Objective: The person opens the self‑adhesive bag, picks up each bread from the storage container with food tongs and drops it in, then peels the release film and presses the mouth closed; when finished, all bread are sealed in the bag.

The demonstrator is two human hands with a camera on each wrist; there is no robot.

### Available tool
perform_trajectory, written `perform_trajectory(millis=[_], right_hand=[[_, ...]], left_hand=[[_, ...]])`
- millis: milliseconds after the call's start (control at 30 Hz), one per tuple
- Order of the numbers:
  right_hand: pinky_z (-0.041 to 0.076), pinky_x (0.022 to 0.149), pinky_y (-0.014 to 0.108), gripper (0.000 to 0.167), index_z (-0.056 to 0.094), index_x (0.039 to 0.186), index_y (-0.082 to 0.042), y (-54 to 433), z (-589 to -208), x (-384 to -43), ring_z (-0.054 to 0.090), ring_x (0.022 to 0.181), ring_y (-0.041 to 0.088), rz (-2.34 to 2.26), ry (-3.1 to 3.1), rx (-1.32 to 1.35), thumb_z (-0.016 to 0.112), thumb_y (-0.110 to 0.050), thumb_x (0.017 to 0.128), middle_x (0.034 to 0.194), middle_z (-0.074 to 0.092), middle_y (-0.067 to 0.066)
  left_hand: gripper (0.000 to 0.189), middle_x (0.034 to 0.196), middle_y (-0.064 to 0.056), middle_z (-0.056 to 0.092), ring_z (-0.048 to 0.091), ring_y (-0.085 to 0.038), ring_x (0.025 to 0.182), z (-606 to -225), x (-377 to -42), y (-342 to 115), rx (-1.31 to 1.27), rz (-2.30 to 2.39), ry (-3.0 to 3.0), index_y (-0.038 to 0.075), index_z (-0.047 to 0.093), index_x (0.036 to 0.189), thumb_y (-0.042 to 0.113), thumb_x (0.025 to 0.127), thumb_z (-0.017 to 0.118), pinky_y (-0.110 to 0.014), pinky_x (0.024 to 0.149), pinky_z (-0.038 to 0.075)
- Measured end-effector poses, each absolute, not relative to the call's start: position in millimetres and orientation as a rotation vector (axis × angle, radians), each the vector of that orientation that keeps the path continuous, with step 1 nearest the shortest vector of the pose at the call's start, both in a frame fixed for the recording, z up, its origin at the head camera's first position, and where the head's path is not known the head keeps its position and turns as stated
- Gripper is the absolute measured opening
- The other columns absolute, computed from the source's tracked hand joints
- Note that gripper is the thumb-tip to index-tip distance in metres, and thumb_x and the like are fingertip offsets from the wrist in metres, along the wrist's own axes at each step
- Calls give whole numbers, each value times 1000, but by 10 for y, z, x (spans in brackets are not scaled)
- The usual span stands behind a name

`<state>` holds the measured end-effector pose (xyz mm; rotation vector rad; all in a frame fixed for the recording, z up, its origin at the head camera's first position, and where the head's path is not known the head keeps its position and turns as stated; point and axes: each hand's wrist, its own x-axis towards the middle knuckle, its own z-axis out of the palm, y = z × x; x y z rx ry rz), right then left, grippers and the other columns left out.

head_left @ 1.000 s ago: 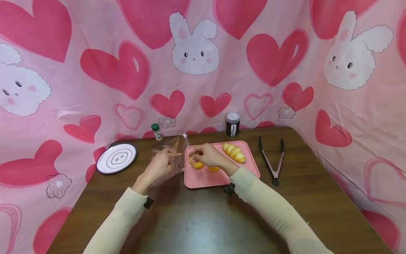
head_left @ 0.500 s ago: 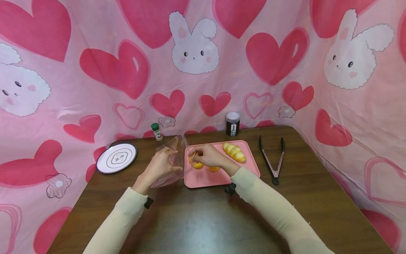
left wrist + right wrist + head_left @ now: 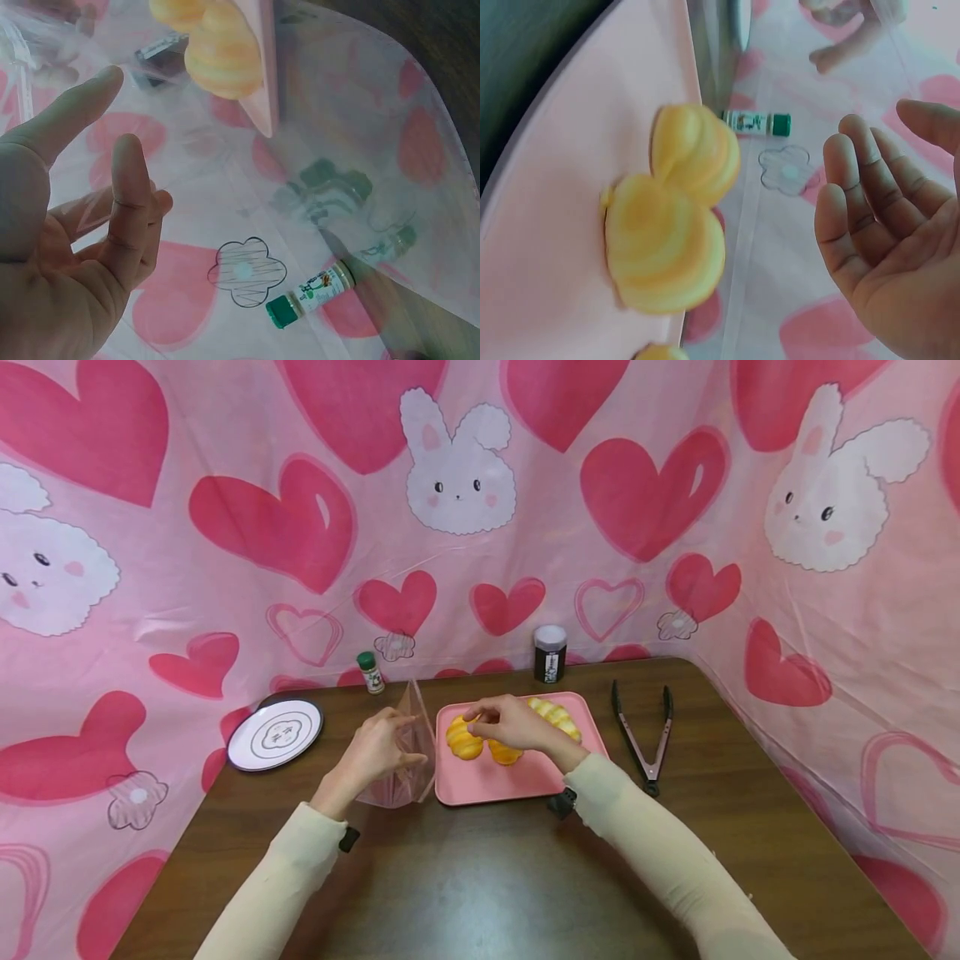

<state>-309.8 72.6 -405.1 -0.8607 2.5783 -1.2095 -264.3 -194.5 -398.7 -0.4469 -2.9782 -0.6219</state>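
A clear plastic bag stands spread at the tray's left side. My left hand is at the bag, thumb and fingers held wide apart; its film spans the left wrist view beyond the fingers. My right hand hovers over the pink tray with loosely bent fingers and nothing in them. On the tray lie a striped yellow bread roll, a second striped roll beside it and a longer striped loaf, partly hidden by the right hand. Both rolls appear large in the right wrist view.
A white plate lies at the left. At the back stand a green-capped shaker bottle and a black jar with a pale lid. Black-tipped tongs lie spread to the tray's right. A heart-printed cloth hangs behind the table.
My left thumb and fingers have parted, and the bag has spread wider and stands more upright. My right hand has moved right, away from the bag, uncovering more of the rolls.
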Motion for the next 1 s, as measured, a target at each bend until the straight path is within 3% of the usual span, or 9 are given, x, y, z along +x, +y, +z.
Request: perform_trajectory(millis=[167, 400, 600, 833, 1000], right_hand=[[54, 69, 28, 25, 71, 116, -14, 908, -4041, -3142, 67, 92, 35, -1231, 2585, -797, 67, -27, 95, 99, 72, 14], [56, 77, 28, 23, 72, 114, -15, 1214, -4055, -3180, 68, 89, 24, -1256, 2658, -674, 65, -26, 95, 102, 73, 12], [53, 70, 28, 22, 73, 113, -15, 1402, -4047, -3199, 66, 86, 26, -1229, 2751, -638, 66, -26, 95, 95, 73, 11], [55, 77, 29, 22, 74, 112, -18, 1283, -4037, -3177, 66, 87, 24, -1253, 2694, -627, 67, -30, 94, 96, 72, 5], [56, 74, 29, 23, 73, 110, -15, 1100, -4023, -3144, 67, 90, 32, -1284, 2636, -707, 67, -30, 94, 97, 73, 8]], left_hand=[[72, 122, -19, 64, 63, -32, 104, -3997, -2646, -1956, -441, -604, -2974, 6, 64, 133, 37, 72, 89, -52, 94, 55], [73, 124, -17, 63, 62, -34, 108, -3991, -2645, -1966, -402, -608, -2985, 6, 64, 133, 38, 72, 88, -53, 96, 54], [74, 123, -17, 63, 62, -34, 107, -3990, -2659, -1974, -371, -599, -2996, 6, 64, 134, 41, 73, 87, -54, 95, 54], [73, 123, -19, 64, 62, -33, 106, -3983, -2650, -1936, -398, -612, -2977, 4, 65, 132, 40, 72, 88, -55, 95, 54], [73, 123, -18, 63, 63, -34, 106, -3985, -2654, -1911, -396, -602, -2984, 5, 64, 132, 40, 72, 88, -54, 95, 54]])
